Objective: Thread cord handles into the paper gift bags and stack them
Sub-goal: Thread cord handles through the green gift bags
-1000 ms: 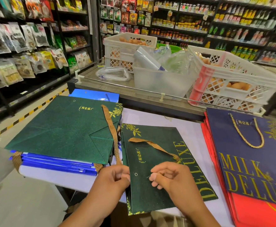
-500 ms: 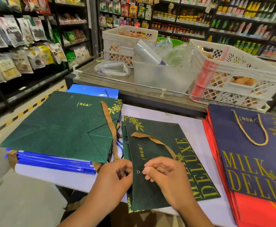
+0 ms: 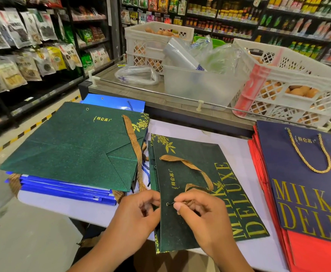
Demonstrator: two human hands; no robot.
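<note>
- Two hands meet at the near edge of a flat dark green gift bag [image 3: 198,195] lying on the white table [image 3: 237,154] in the head view, the only view given.
- The right hand [image 3: 201,214] has its fingers curled, thumb and forefinger pinching the dark tip of the tan ribbon handle [image 3: 192,167] right at the bag's near eyelet [image 3: 168,204].
- The left hand [image 3: 137,214] is curled too, gripping the bag's left edge just beside that eyelet.
- The ribbon's far end sits in the bag's other eyelet, and its length loops loosely over the bag's face.
- To the left, a green bag [image 3: 76,146] with a tan ribbon tops a stack of blue bags [image 3: 66,190].
- To the right, a navy bag [image 3: 307,183] with a gold cord handle [image 3: 307,150] lies on a stack of red bags [image 3: 317,252].
- Beyond the table stand white crates [image 3: 290,75] holding eggs, a clear tub [image 3: 200,87], and store shelves [image 3: 33,46].
</note>
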